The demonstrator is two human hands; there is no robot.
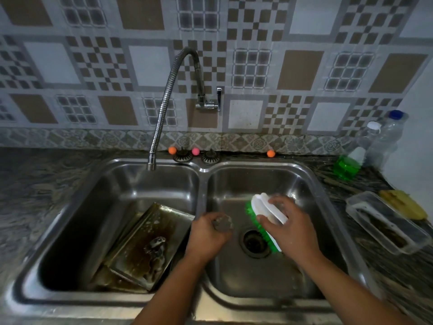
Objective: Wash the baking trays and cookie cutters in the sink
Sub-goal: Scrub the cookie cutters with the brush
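Stained baking trays (pixel 140 245) lean stacked in the left basin of the steel sink (pixel 203 171), under the flexible faucet (pixel 161 109). Above the divider, the left hand (pixel 207 235) curls around a small metal cookie cutter (pixel 222 222). Over the right basin's drain (pixel 254 242), the right hand (pixel 290 228) grips a white scrub brush (pixel 267 214) with green bristles. On the right counter sit a green soap bottle (pixel 346 166), clear plastic bottles (pixel 384 137) and a clear container (pixel 384 221).

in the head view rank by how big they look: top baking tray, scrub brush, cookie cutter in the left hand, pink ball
1. top baking tray
2. scrub brush, partly hidden by the right hand
3. cookie cutter, partly wrapped by the left hand
4. pink ball, farther from the camera, so its true size is unsure
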